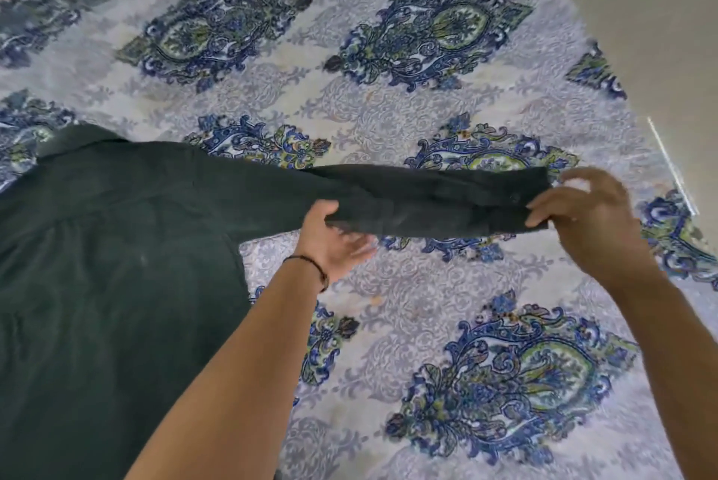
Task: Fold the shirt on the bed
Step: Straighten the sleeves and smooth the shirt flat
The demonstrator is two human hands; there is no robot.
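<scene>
dark green long-sleeved cloth shirt (116, 246) lay left on blue paisley bedsheet (427, 285) | left hand (330, 238) pinched its outstretched sleeve (427, 200) mid-length | right hand (590, 223) pinched the cuff (520, 188), other fingers spread

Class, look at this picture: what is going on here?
A person is folding a dark green long-sleeved shirt spread on a bed's blue-and-white paisley-patterned sheet. One sleeve is stretched out sideways: the left hand grips it mid-length, the right hand pinches its cuff end. The shirt's body lies spread out, not yet folded over.
</scene>
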